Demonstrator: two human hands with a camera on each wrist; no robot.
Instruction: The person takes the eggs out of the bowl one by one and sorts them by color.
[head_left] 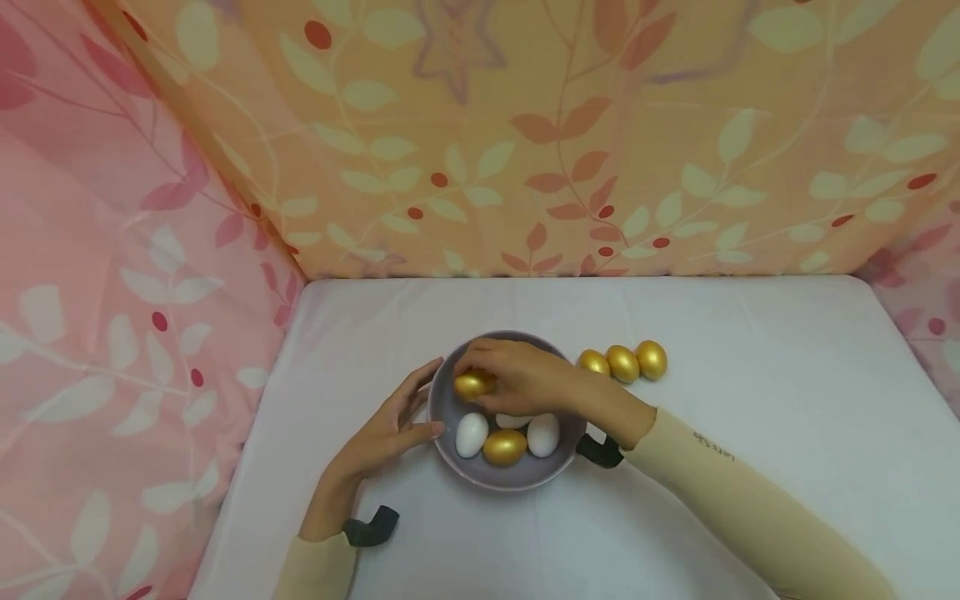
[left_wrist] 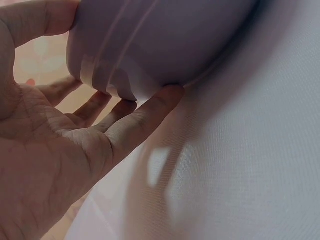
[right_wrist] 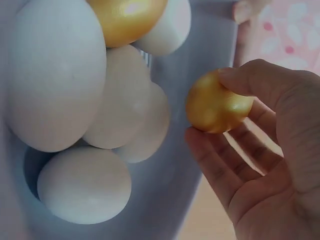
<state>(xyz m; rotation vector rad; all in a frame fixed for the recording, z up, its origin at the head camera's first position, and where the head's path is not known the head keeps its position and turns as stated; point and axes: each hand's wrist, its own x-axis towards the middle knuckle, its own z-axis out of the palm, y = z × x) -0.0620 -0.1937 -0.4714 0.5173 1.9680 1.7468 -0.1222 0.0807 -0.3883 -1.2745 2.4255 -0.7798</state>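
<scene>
My right hand [head_left: 525,379] reaches into a greyish-purple bowl [head_left: 480,479], pinching a golden egg [right_wrist: 215,102] between thumb and fingertips near the bowl's left inner wall. Below it in the bowl lie another golden egg [head_left: 504,448] and white eggs [head_left: 472,435]; the right wrist view shows several white ones [right_wrist: 85,185] grouped together, partly hidden from above by the hand. At the bowl's left side, my left hand [head_left: 386,429] holds the wall, thumb at the rim and the other fingers spread along the outside [left_wrist: 100,45].
Three golden eggs [head_left: 622,364] lie in a row on the white table [head_left: 750,400], right of the bowl, the nearest partly behind my right wrist. Patterned cloth [head_left: 480,167] hangs behind the table and at its sides. Dark straps [head_left: 372,527] sit on both wrists.
</scene>
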